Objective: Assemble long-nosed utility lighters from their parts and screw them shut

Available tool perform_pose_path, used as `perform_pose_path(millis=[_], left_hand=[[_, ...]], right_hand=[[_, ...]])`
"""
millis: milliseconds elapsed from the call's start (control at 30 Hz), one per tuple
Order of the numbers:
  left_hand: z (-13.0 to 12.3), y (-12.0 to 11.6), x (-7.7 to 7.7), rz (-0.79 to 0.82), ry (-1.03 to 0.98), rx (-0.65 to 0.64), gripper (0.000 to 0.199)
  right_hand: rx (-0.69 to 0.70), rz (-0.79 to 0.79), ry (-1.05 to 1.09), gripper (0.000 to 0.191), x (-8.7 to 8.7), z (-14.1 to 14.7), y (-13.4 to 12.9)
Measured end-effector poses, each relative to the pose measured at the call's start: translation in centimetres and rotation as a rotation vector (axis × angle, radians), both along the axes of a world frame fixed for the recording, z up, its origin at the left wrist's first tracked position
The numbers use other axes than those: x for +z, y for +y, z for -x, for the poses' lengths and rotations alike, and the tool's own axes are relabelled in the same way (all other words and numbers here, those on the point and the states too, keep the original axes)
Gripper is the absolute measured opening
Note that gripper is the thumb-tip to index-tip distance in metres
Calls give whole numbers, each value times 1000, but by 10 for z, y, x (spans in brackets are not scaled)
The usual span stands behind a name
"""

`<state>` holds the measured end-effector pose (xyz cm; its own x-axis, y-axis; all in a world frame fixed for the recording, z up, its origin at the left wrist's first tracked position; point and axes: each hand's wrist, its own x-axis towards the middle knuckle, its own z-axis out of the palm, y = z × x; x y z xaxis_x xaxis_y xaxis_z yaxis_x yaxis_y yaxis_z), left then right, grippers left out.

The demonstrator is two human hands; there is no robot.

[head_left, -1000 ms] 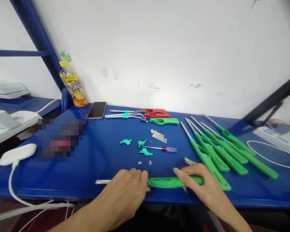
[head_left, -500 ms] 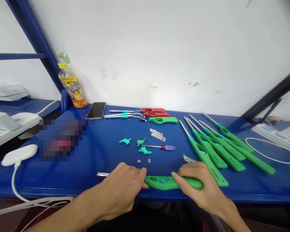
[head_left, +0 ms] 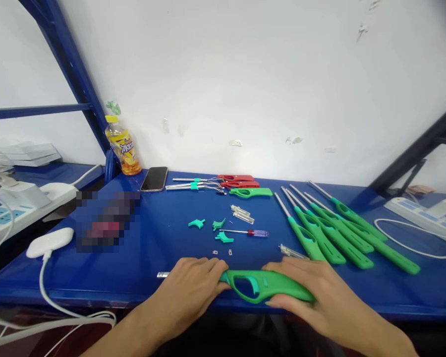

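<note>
A green long-necked gas lighter [head_left: 278, 283] lies across the front of the blue table, held in both hands. My left hand [head_left: 195, 285] is closed around its metal neck, whose tip sticks out to the left. My right hand [head_left: 312, 285] grips the handle's right end. The trigger opening, with a teal trigger in it, faces me between the hands. Just beyond lie two small pink pieces [head_left: 230, 252], teal triggers [head_left: 224, 238], a screwdriver [head_left: 258, 233] and clear fuel tanks [head_left: 243, 217]. Another clear tank [head_left: 290, 251] is partly behind my right hand.
Several green lighters [head_left: 334, 238] lie fanned out on the right. Red handle shells [head_left: 238, 178], a green shell [head_left: 250, 192] and metal tubes with wires [head_left: 189, 186] lie along the back. A phone [head_left: 154, 179], a drink bottle [head_left: 124, 148] and a white cabled device [head_left: 50, 243] are on the left.
The lighter has been turned about its length, so its trigger opening now shows wide. My right hand has shifted its hold, fingers over the top and thumb below. The camera view has shifted slightly.
</note>
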<state>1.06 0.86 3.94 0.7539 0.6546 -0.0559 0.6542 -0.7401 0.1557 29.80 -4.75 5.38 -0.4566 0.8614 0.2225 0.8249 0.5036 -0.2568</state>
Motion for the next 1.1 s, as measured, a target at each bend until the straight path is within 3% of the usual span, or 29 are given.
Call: perform_pose_path(millis=[100,200,333,400,533,700,800,933,1100], left_hand=[[8,0,7,18,-61,27,18],[14,-1,18,122,-78,-31,16],[8,-2,25,92,85,-105,14],[1,-3,23,70,176,-138,25],[-10,-4,20,36,204,-174,18],[-15,-3,21,-18,213,-219,13],[-15,-4,20,-22,219,-232,16],[-13,-8,22,22,208,-244,24],[-8,-15,31,81,174,-269,22]], right_hand=[[43,-99,-168,39,3,-6,-3],[135,-173,-272,43,6,-8,-6],[228,-206,-255,48,9,-4,-11],[227,-198,-184,45,10,0,-15],[118,-57,31,36,6,7,-27],[-120,204,340,37,0,12,-34],[-180,310,474,42,5,17,-32],[-11,360,400,41,20,22,-25],[141,70,128,34,19,8,-25]])
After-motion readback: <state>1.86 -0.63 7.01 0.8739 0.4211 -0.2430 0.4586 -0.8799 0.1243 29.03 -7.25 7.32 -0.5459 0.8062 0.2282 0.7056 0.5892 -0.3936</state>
